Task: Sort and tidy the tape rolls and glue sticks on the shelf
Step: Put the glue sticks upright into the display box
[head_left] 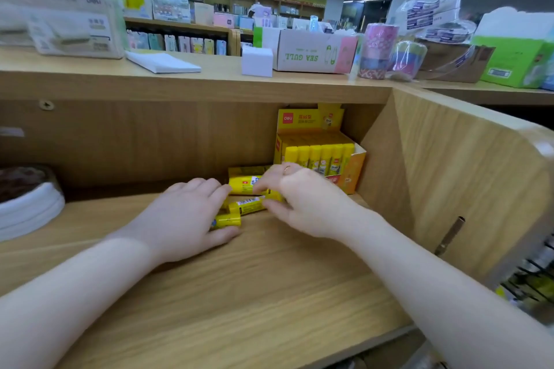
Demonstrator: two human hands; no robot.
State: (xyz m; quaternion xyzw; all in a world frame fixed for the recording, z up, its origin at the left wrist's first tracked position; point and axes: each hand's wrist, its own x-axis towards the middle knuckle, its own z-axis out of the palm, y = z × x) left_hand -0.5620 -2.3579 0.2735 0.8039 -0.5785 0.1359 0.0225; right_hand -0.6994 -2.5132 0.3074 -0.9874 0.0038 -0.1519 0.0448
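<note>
Several loose yellow glue sticks (246,206) lie on the wooden shelf (239,284) between my two hands. My left hand (192,216) curls round one short glue stick (226,220), thumb under it. My right hand (299,198) pinches the right end of another stick, fingers bent over the pile. Behind them a yellow display box (322,156) stands in the shelf's back right corner with a row of upright glue sticks inside. Stacked white tape rolls (28,207) sit at the left edge of the shelf.
The shelf's right wall (449,177) closes off the corner. On the countertop (209,69) above stand a cardboard box (311,51), a white block (257,61), wrapped patterned tape rolls (378,51), a green box (515,60) and a notepad (162,62).
</note>
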